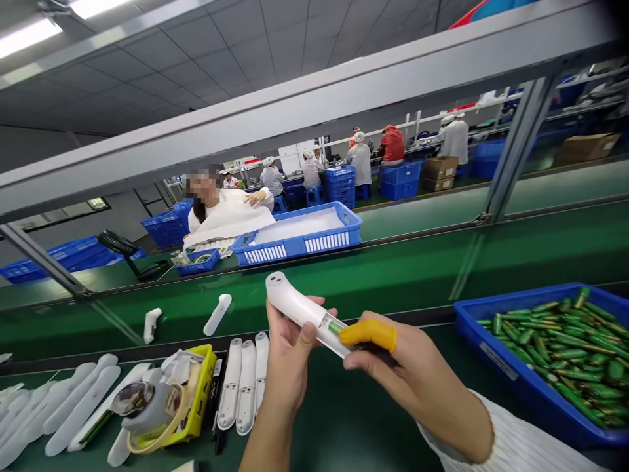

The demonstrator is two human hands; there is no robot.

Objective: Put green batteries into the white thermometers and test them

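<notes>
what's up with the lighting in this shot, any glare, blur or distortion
Head view: ceiling light burnt out to white; head view: pale reflections streak the glossy green belt; head view: white device fairly crisp, far workers softer; head view: scene tilted, top right corner dark, a mosaic hiding one face.

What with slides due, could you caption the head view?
Left hand holds a white device; right hand at its open compartment.

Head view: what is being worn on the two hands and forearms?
The right hand wears one yellow finger cover, apparently on the index; a white, ribbed sleeve covers that forearm. The left hand shows no glove, and its forearm no sleeve.
</notes>
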